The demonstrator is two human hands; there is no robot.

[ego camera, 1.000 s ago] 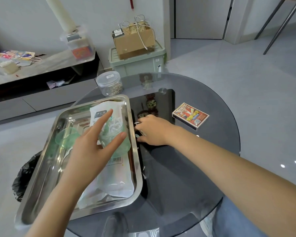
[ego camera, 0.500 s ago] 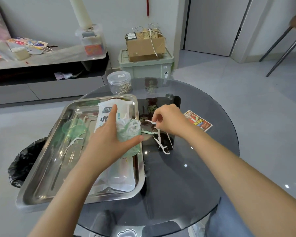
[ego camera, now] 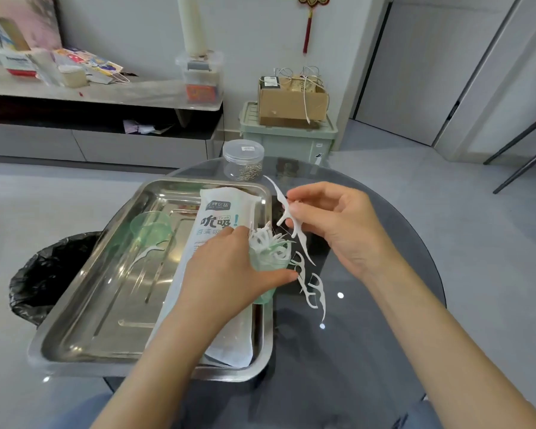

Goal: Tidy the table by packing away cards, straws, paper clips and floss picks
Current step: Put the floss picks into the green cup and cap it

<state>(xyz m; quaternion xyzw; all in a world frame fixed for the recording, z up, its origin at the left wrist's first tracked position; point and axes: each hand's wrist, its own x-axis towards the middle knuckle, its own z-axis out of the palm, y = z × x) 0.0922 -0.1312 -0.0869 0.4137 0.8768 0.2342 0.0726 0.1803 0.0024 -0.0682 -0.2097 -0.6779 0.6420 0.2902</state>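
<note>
Now the floss-pick step is in hand. The left hand (ego camera: 229,274) grips a small translucent green plastic cup (ego camera: 265,267), partly filled with picks, over the 3 o'clock rim of the shallow steel tray (ego camera: 106,305). The right hand (ego camera: 338,230), at 2 o'clock from the cup, pinches several thin white plastic floss picks (ego camera: 294,224). Their long axis runs from 11 to 5 o'clock, with the lowest tips hanging downward. Next, I think, these tips must be gathered over the cup mouth and lowered in.
</note>
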